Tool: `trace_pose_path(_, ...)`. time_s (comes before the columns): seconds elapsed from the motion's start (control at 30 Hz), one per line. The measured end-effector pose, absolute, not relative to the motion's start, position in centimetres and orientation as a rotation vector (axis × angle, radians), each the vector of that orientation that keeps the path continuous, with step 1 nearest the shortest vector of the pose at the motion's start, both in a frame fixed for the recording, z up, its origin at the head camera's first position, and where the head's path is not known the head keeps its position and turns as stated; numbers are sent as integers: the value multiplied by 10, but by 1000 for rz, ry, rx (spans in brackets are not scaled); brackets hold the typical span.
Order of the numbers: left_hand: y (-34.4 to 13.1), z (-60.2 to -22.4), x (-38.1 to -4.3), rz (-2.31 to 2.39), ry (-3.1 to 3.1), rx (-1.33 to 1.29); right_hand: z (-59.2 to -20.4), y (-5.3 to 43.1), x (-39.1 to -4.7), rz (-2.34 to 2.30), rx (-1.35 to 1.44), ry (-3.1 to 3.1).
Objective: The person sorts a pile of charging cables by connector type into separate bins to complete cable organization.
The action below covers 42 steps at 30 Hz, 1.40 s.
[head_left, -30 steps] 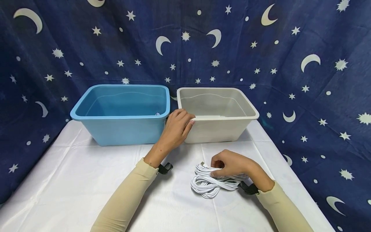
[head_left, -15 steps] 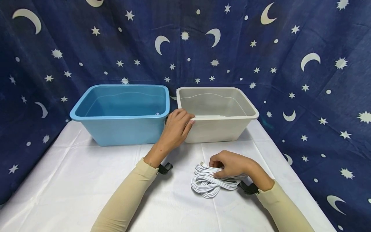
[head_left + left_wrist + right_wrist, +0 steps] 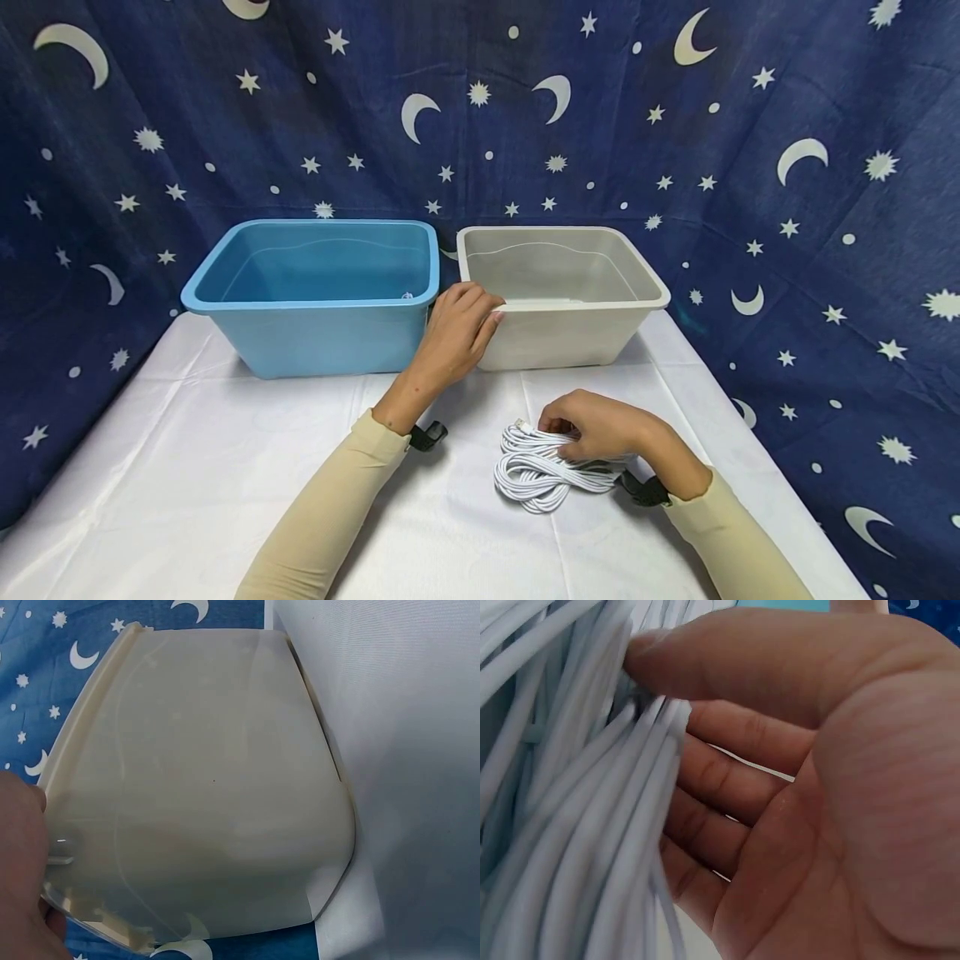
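My left hand (image 3: 459, 329) grips the near left corner of a light grey plastic bin (image 3: 566, 337), its fingers over the rim. The left wrist view shows that bin's wall (image 3: 217, 772) with the hand (image 3: 22, 870) at its rim. On the white cloth in front lies a coiled white cable (image 3: 536, 479), a metal plug end (image 3: 522, 425) poking out at its back. My right hand (image 3: 600, 425) holds the coil from above. Up close, the thumb and curled fingers (image 3: 727, 769) close round several strands of cable (image 3: 577, 825); the fingertips are hidden behind them.
A blue plastic bin (image 3: 315, 342) stands left of the grey one, with a small shiny item (image 3: 407, 295) visible inside near its right end. White cloth (image 3: 187, 483) covers the table. A dark blue curtain (image 3: 480, 167) with moons and stars hangs behind and at both sides.
My right thumb has drawn back along the coil towards the right, while its fingers have shifted slightly left. The left hand, both bins and the cable have stayed in place.
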State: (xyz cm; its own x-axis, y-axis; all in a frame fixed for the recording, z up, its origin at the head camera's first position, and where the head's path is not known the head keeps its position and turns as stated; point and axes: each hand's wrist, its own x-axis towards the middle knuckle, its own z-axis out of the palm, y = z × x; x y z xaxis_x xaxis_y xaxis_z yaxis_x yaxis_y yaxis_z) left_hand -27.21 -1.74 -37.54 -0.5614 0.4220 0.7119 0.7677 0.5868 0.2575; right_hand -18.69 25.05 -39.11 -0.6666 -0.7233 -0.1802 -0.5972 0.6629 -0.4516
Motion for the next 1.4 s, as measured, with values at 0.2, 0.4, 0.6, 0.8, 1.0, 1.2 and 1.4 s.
trace_pose_path(0.2, -18, -375, -271, -744, -2220, -932, -385, 245, -181, -422, -1129, 2609)
trace_pose_path(0.4, -17, -374, -270, -743, -2216, -931, -381, 241, -176, -326, -1192, 2693)
trace_pose_path(0.6, -17, -375, -272, -737, -2202, -943, -379, 241, -173, -287, -1193, 2749)
trace_pose_path(0.8, -17, -375, -272, -734, -2212, -943, -373, 245, -172, -303, -1247, 2843)
trace_pose_path(1.0, -17, -376, -272, -738, -2233, -943, -364, 249, -170, -336, -1261, 2928)
trace_pose_path(1.2, -17, -376, -270, -749, -2230, -938, -356, 252, -169, -352, -1287, 2994)
trace_pose_path(1.4, -17, -375, -271, -745, -2231, -932, -352, 254, -170, -373, -1321, 3024)
